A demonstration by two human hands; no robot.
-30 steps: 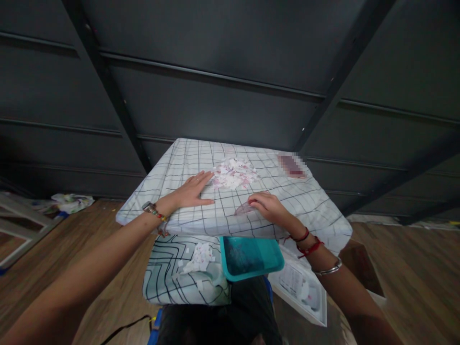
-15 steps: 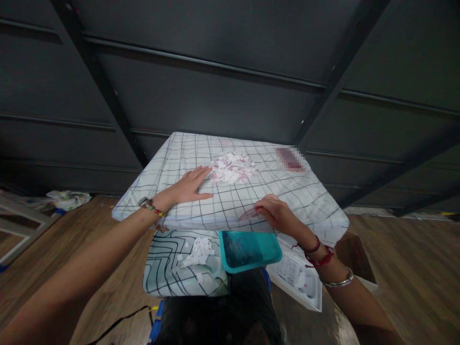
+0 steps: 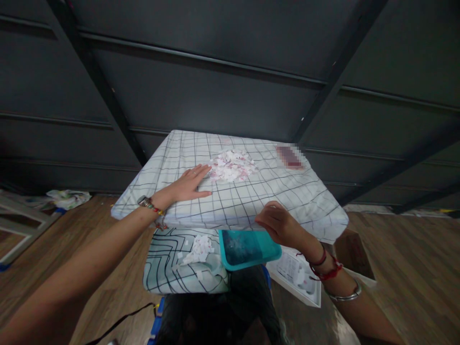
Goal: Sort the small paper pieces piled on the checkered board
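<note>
My left hand lies flat with fingers spread on the white checked cloth. Its fingertips reach the left edge of a pile of small paper scraps, white with some pink. At the cloth's front edge, above the right part of a teal plastic tray, is my right hand. Its fingers are curled together, and whatever they may hold is hidden. The tray's dark inside shows a pale smudge. Left of it, a second small heap of paper scraps sits on a folded patterned cloth.
A blurred-out reddish rectangle lies at the table's back right. Below my right forearm is an open white box with pale items inside. A cardboard box stands on the floor at right. Dark panels rise behind the table.
My right hand has dropped slightly toward the front edge and its wrist has turned. A faint pinkish shape beside its fingertips no longer shows. My left hand stays in place.
</note>
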